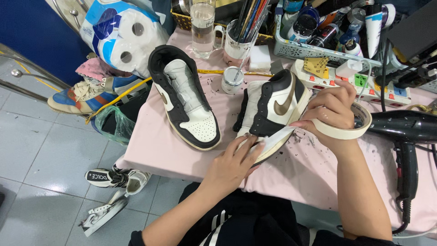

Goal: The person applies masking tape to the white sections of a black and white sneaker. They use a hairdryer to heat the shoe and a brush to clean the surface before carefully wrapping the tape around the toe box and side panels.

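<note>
A black and white high-top sneaker (272, 109) with a tan side emblem lies on its side near the front edge of the pink-covered table (182, 157), toe pointing toward you. Your left hand (234, 160) rests on its toe end, fingers spread flat and pressing a strip of pale masking tape (276, 136) against the sole edge. Your right hand (331, 111) is curled around a roll of masking tape (350, 130), holding it just beside the sneaker's heel side, with the strip running from the roll to the shoe.

To the left of this shoe, well apart, a matching sneaker (184, 98) lies sole down, its toe toward the front edge. Between the two, farther back, stands a small white jar (233, 79). Dark flecks speckle the cloth around the shoes.

At the right edge lies a black hair dryer (403, 130), its cord hanging toward you. Behind your right hand sits a white power strip (364, 82) with coloured switches. Along the back edge are a pale basket of bottles (314, 34), a mug of brushes (239, 38) and a clear glass mug (202, 27). At the back left corner rests a pack of toilet rolls (120, 34).

On the tiled floor (41, 150) to the left are more shoes: a blue and orange sneaker (88, 93), and a white pair (111, 191) nearer you.
</note>
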